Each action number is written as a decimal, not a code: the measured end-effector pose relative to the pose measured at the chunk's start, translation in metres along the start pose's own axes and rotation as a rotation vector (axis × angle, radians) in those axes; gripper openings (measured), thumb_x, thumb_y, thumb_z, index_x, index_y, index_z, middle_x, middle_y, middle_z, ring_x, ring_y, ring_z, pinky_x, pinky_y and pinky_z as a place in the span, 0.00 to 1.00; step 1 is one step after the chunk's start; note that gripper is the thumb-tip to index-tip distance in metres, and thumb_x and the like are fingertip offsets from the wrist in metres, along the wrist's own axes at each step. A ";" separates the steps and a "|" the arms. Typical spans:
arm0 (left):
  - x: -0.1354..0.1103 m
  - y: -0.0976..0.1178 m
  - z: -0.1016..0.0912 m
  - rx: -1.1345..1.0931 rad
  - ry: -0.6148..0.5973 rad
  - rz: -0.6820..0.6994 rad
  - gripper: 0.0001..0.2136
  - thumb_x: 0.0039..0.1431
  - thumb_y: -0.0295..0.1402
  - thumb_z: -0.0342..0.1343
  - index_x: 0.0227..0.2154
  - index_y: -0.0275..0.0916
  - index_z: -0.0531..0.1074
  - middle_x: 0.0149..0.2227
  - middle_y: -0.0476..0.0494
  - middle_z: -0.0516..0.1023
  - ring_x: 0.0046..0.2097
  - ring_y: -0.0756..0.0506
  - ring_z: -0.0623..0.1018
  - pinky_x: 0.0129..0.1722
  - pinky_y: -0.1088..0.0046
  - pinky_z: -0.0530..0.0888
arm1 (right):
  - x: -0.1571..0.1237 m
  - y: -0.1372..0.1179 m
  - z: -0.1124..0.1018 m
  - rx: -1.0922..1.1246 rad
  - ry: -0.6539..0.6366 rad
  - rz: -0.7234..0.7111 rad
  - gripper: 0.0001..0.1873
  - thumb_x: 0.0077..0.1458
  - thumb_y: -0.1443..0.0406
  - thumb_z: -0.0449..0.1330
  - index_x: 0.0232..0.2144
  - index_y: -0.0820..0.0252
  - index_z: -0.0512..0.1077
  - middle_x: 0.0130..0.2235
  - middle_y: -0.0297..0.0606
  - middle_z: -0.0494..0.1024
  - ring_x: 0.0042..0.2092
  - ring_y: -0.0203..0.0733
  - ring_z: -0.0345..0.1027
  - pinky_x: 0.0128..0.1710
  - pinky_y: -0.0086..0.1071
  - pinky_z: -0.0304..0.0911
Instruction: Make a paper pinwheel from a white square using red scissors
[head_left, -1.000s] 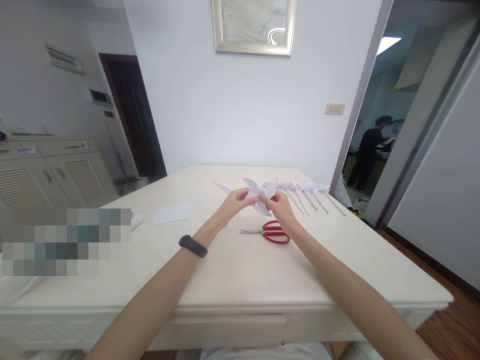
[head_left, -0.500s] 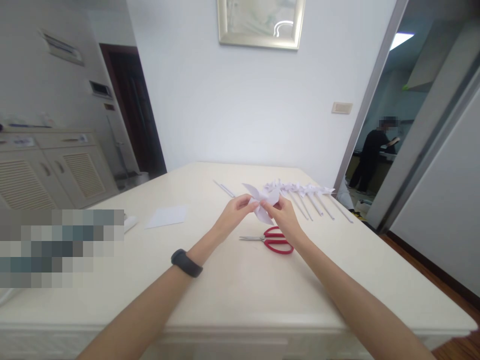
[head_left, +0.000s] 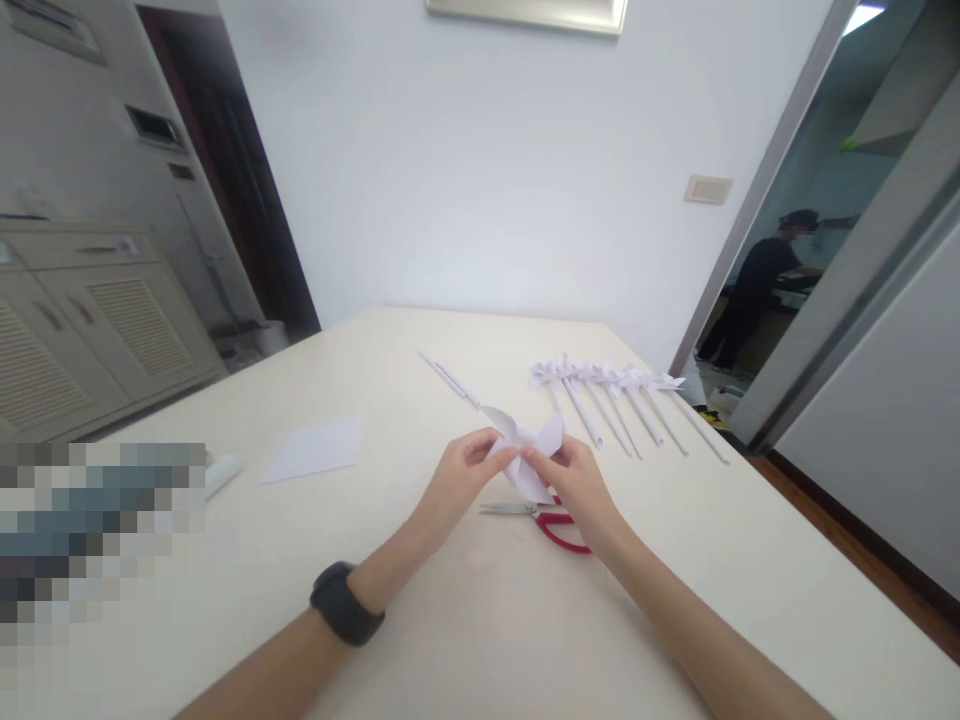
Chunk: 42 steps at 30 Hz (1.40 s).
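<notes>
One paper pinwheel (head_left: 525,437), above the surface (head_left: 450,640); left hand (head_left: 469,472) and right hand (head_left: 577,485) pinched closed on it near centre. Scissors (head_left: 531,510), red-handled: earlier clear of this paper, now partly behind it.

A white wall (head_left: 480,170) rises behind the cream table (head_left: 480,640), bearing a pale frame (head_left: 525,16) (only its lower edge shows) and a switch plate (head_left: 708,190). Left stand a louvred cabinet (head_left: 112,300) and what may be a dark door (head_left: 244,180). Right, a light (head_left: 864,17) glows above brown floor (head_left: 900,592).
</notes>
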<state>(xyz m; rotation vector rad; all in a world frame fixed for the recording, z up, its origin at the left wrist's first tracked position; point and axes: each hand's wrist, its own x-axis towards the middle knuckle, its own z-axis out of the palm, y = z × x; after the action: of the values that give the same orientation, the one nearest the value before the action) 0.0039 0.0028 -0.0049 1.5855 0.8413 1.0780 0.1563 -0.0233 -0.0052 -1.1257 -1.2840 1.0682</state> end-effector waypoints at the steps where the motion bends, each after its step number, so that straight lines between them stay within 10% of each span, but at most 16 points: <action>1: -0.001 0.000 -0.001 0.014 -0.012 -0.009 0.09 0.57 0.38 0.53 0.31 0.36 0.72 0.34 0.46 0.75 0.39 0.46 0.74 0.40 0.73 0.70 | 0.000 0.000 0.001 0.023 -0.010 0.026 0.14 0.49 0.56 0.60 0.27 0.63 0.67 0.23 0.30 0.63 0.25 0.31 0.53 0.23 0.26 0.48; 26: 0.019 -0.032 -0.023 0.070 -0.023 -0.055 0.13 0.50 0.38 0.60 0.37 0.35 0.76 0.39 0.42 0.79 0.43 0.42 0.76 0.45 0.68 0.70 | 0.023 0.043 0.012 0.018 -0.028 -0.005 0.13 0.48 0.58 0.57 0.28 0.65 0.69 0.23 0.31 0.65 0.24 0.30 0.51 0.24 0.26 0.50; 42: -0.005 0.013 -0.010 0.013 -0.005 0.056 0.12 0.53 0.37 0.57 0.36 0.34 0.72 0.38 0.43 0.78 0.42 0.43 0.76 0.42 0.70 0.71 | 0.001 -0.013 0.005 -0.057 -0.083 -0.076 0.14 0.48 0.56 0.60 0.27 0.63 0.68 0.24 0.31 0.65 0.26 0.32 0.55 0.24 0.26 0.50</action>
<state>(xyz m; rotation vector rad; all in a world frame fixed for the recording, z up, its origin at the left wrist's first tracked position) -0.0075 -0.0015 0.0071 1.6300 0.8068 1.1098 0.1511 -0.0246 0.0071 -1.0757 -1.4190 1.0367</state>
